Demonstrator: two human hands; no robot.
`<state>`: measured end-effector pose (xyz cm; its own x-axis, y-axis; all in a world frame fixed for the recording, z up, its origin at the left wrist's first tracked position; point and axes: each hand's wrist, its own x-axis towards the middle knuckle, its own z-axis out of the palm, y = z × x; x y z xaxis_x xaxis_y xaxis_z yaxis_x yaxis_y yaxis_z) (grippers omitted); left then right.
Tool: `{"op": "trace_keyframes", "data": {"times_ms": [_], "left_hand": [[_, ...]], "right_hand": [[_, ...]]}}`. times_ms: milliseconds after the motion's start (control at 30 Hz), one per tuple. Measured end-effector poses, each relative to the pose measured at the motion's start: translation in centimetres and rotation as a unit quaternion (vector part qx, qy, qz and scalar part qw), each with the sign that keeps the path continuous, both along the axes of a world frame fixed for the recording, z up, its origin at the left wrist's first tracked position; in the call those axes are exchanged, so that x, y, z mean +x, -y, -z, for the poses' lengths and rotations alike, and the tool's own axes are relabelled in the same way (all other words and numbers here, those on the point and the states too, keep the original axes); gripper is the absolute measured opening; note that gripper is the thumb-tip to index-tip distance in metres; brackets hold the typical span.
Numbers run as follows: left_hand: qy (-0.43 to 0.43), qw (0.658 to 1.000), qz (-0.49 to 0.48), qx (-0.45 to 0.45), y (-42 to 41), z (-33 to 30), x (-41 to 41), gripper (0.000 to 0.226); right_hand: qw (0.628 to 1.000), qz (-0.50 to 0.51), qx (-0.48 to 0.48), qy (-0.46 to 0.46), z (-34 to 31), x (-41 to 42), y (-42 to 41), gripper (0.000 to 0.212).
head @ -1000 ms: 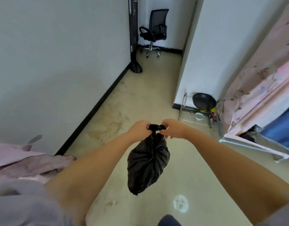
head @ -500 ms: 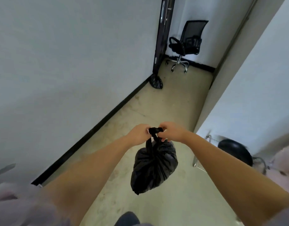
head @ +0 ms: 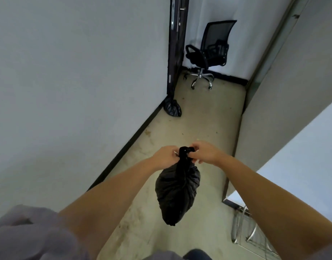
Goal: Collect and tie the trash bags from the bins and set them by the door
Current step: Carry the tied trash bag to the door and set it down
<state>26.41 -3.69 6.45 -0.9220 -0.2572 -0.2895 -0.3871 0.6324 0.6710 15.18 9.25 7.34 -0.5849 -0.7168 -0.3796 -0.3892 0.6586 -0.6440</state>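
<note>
Both hands pinch the knotted neck of the black trash bag: left hand and right hand clamped on it. It hangs long-axis vertical, well short of the door, where 1 tied bag lies.
</note>
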Motion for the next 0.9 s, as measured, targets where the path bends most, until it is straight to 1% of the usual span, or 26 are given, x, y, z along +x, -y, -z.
{"op": "trace_keyframes", "data": {"times_ms": [67,133,200,333,367,467,533,600,733,800,900], "left_hand": [[0.005,1.0,0.003,0.005,1.8,0.2,-4.7,0.017],[0.008,1.0,0.0,0.007,3.6,0.8,-9.4,0.013],[0.009,1.0,-0.005,0.007,5.4,1.3,-14.3,0.019],[0.007,0.998,-0.058,0.016,9.1,2.1,-23.1,0.024],[0.01,0.997,-0.068,0.016,10.1,2.0,-25.2,0.024],[0.016,0.996,-0.087,0.017,12.7,1.8,-31.1,0.021],[0.014,0.995,-0.101,0.013,14.6,1.6,-35.0,0.022],[0.017,0.993,-0.117,0.013,16.8,1.7,-38.8,0.025],[0.025,0.99,-0.141,0.01,22.2,2.6,-46.5,0.028],[0.025,0.989,-0.149,0.009,25.2,3.6,-50.3,0.027],[0.048,0.987,-0.15,0.009,29.5,5.1,-55.5,0.026]], "right_hand": [[1.0,0.006,-0.004,0.002,0.0,-4.4,2.1,0.018],[1.0,-0.002,-0.005,0.006,0.3,-9.2,4.1,0.011],[1.0,-0.015,-0.01,0.012,0.7,-14.1,6.4,0.004],[0.998,-0.054,0.0,0.024,1.5,-23.8,11.0,0.002],[0.997,-0.066,0.006,0.026,1.4,-26.1,12.1,0.003],[0.995,-0.096,0.016,0.032,0.9,-32.5,15.5,0.015],[0.994,-0.109,0.014,0.031,0.6,-36.4,17.9,0.02],[0.992,-0.12,0.014,0.027,0.7,-40.3,20.5,0.018],[0.99,-0.137,0.018,0.023,2.0,-48.0,26.3,0.008],[0.989,-0.143,0.016,0.028,2.8,-51.8,29.5,0.009],[0.988,-0.145,0.029,0.035,4.3,-56.9,33.9,0.015]]}}
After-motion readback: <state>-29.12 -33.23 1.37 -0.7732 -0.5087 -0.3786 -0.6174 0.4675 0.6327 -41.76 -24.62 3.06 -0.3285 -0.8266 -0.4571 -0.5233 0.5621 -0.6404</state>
